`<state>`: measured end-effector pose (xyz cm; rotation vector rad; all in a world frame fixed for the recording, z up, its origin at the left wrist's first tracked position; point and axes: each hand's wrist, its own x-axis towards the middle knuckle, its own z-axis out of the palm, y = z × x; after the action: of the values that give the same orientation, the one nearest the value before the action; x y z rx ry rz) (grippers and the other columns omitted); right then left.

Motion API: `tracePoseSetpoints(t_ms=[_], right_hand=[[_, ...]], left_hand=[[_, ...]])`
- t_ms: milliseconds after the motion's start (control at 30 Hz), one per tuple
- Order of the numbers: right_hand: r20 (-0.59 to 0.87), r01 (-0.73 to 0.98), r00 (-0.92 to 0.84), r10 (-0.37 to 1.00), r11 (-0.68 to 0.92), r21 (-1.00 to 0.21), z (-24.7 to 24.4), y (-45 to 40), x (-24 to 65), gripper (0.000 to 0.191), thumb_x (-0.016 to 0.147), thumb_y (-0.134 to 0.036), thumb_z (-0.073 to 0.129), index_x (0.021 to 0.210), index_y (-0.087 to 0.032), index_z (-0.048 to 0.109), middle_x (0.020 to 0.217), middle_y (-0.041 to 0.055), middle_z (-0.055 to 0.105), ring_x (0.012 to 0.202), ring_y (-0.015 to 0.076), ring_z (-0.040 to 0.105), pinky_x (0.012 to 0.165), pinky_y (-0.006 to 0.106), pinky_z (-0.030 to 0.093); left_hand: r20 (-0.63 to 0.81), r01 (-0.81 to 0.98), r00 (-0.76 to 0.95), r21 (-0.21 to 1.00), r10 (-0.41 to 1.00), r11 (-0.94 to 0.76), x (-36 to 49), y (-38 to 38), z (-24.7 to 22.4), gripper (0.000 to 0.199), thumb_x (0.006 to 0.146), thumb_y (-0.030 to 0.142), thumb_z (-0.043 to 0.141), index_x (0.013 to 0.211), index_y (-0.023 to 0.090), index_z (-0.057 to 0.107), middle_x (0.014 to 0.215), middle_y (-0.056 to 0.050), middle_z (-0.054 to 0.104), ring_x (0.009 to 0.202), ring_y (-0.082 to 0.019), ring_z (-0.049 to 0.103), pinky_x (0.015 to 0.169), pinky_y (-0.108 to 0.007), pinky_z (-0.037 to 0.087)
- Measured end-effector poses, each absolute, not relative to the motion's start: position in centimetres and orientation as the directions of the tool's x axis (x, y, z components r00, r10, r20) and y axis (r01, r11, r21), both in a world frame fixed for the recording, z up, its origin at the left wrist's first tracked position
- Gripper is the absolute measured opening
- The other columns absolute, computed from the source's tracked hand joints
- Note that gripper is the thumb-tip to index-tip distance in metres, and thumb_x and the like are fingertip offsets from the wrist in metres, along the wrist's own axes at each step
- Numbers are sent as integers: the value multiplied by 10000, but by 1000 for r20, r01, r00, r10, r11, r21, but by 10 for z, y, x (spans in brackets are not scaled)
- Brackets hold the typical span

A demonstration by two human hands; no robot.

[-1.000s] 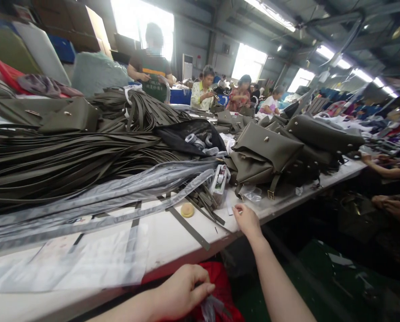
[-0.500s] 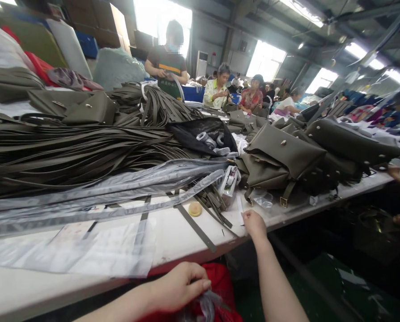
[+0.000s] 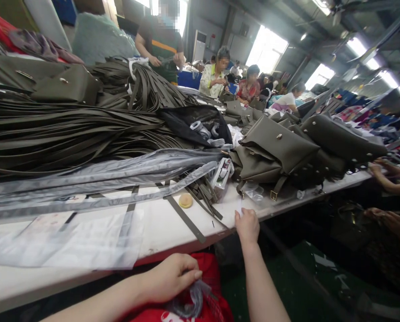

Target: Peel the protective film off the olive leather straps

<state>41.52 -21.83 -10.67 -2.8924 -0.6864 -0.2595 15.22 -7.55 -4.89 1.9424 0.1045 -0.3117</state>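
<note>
My left hand (image 3: 171, 275) is closed around a coiled strip in clear, greyish plastic (image 3: 193, 302), held low over the red cloth (image 3: 215, 273) on my lap. Its fingers partly cover the coil. At the table's front edge, my right hand (image 3: 247, 226) pinches a narrow white strip (image 3: 241, 204), with most of the fingertips turned away from view. Just beyond that hand lie a small clear plastic bag (image 3: 254, 192) and a dark olive bag (image 3: 280, 143) with a buckled strap. A round yellowish disc (image 3: 185, 201) rests on the table to its left.
Piles of olive straps (image 3: 69, 138) and long plastic-sleeved strips (image 3: 95, 179) cover the left of the white table (image 3: 166, 223). A black bag (image 3: 183, 127) holds several similar coils. A clear box (image 3: 222, 173) stands mid-table. Co-workers sit or stand beyond; another person's hands (image 3: 384, 217) show at right.
The view has shifted, so table items appear lower-left to upper-left of before. Less of the white strip shows above my right hand. My left hand still grips the coil, which is now more visible.
</note>
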Motion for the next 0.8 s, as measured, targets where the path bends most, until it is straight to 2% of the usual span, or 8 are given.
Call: tracePoseSetpoints(t_ms=[133, 300, 567, 800], right_hand=[[172, 555, 828, 535, -826, -102, -105, -228, 426, 236, 922, -198, 565, 1096, -153, 718, 1017, 116, 656, 919, 225, 625, 764, 290, 428], [140, 654, 754, 642, -753, -69, -102, -237, 432, 217, 944, -188, 559, 1083, -178, 725, 992, 86, 673, 924, 206, 612, 793, 280, 417], [142, 680, 728, 671, -733, -18, -108, -238, 432, 238, 986, -192, 493, 1047, -160, 721, 967, 99, 668, 913, 209, 596, 812, 292, 406], [118, 677, 733, 670, -735, -26, -103, -232, 433, 254, 983, -163, 463, 957, -143, 714, 925, 115, 650, 891, 229, 595, 787, 308, 405]], left_hand=[[-258, 212, 964, 892, -66, -398, 153, -75, -51, 360, 935, 406, 437, 679, 161, 499, 667, 32, 461, 647, -111, 404, 611, -209, 348], [-258, 201, 962, 889, -87, -411, 156, -76, -53, 373, 943, 425, 426, 695, 164, 521, 678, 26, 483, 657, -116, 429, 635, -209, 372], [-272, 214, 958, 885, -87, -414, 157, -76, -47, 363, 937, 420, 420, 695, 168, 518, 692, 12, 510, 677, -131, 463, 636, -217, 386], [-289, 224, 953, 875, -91, -429, 158, -75, -47, 378, 942, 437, 415, 706, 166, 532, 716, 8, 523, 713, -140, 482, 693, -231, 393]])
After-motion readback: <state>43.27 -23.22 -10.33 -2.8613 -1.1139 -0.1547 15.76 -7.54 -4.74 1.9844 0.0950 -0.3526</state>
